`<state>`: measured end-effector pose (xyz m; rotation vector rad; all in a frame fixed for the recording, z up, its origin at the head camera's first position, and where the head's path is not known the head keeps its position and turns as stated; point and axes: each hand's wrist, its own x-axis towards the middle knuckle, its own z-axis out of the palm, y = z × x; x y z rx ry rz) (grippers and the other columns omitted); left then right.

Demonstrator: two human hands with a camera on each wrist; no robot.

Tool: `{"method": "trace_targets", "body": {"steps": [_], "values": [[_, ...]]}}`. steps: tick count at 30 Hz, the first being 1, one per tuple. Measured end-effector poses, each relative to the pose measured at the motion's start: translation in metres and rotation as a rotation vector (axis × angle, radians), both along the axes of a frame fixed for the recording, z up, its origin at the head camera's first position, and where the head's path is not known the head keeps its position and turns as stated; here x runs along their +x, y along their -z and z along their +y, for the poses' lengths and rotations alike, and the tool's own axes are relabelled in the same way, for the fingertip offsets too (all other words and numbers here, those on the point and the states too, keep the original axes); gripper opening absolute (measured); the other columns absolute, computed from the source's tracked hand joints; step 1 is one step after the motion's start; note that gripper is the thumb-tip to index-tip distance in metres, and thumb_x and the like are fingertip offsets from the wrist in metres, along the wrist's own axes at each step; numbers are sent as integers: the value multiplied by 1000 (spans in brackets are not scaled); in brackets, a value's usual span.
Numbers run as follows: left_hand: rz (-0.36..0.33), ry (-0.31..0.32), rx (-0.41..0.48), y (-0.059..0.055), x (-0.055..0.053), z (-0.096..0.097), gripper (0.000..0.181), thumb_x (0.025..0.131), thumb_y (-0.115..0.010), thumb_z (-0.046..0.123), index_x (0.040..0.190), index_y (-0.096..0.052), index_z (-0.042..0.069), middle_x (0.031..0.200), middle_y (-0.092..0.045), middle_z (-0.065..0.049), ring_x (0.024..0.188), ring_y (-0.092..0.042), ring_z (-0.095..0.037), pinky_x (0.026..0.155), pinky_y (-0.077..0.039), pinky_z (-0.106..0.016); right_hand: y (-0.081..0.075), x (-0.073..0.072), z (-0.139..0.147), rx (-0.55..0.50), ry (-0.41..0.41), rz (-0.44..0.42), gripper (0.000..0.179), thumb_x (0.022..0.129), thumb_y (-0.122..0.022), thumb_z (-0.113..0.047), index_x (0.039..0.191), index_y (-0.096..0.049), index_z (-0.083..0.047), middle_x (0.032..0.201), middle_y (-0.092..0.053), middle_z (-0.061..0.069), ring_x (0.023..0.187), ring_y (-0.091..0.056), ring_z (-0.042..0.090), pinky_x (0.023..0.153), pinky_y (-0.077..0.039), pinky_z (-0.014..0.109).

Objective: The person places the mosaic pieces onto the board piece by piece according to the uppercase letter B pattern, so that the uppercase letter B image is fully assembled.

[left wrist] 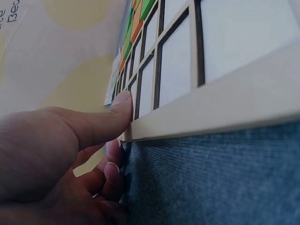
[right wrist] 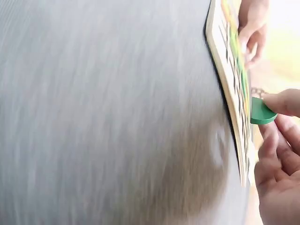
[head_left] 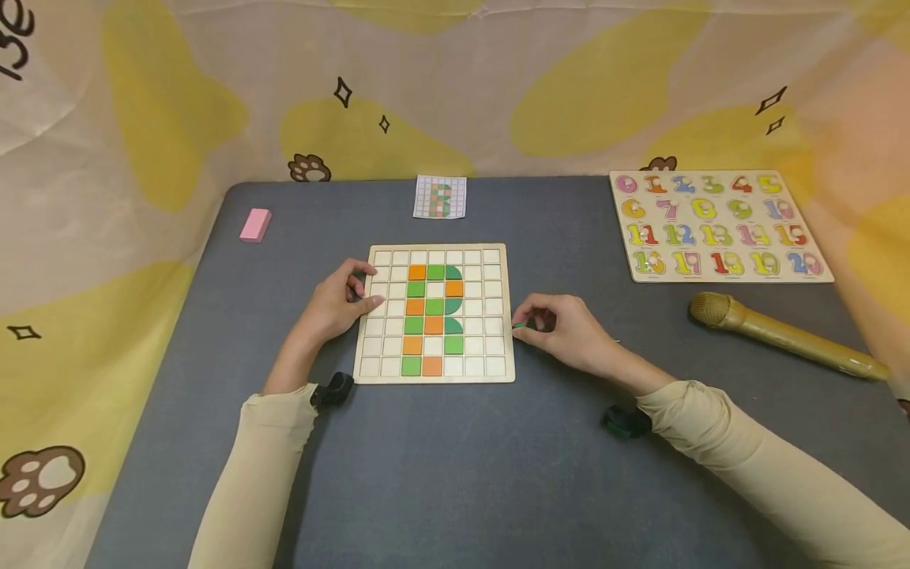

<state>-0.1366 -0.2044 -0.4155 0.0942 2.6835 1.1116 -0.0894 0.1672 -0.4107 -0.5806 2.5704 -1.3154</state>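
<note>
A square wooden grid board lies flat on the table, with orange and green tiles set in its middle columns, some square and some with a rounded edge. My left hand holds the board's left edge; the thumb rests on the rim and the other fingers are at the side. Just off the board's right edge, my right hand pinches a green quarter-round tile between thumb and fingers. In the head view that tile is mostly hidden by the fingers.
Behind the board lies a printed pattern card. A pink block sits at the back left. On the right are a wooden number puzzle and a gold microphone. Patterned cloth hangs around the table.
</note>
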Motion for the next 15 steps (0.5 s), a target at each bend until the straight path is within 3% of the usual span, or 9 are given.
{"method": "trace_targets", "body": {"steps": [7, 15], "values": [[-3, -4, 4, 0, 1, 0, 46, 101, -74, 16, 141, -53, 7, 102, -49, -11, 87, -44, -24, 80, -33, -38, -1, 10, -29, -189, 14, -126, 10, 90, -81, -1, 97, -74, -2, 87, -73, 10, 77, -69, 15, 70, -57, 21], [-2, -5, 9, -1, 0, 0, 46, 101, -74, 16, 141, -53, 6, 103, -50, -12, 88, -45, -25, 81, -34, -38, 0, 14, -57, -144, 32, -136, 10, 86, -88, -7, 88, -79, -8, 78, -75, 4, 65, -67, 13, 61, -52, 22]]}}
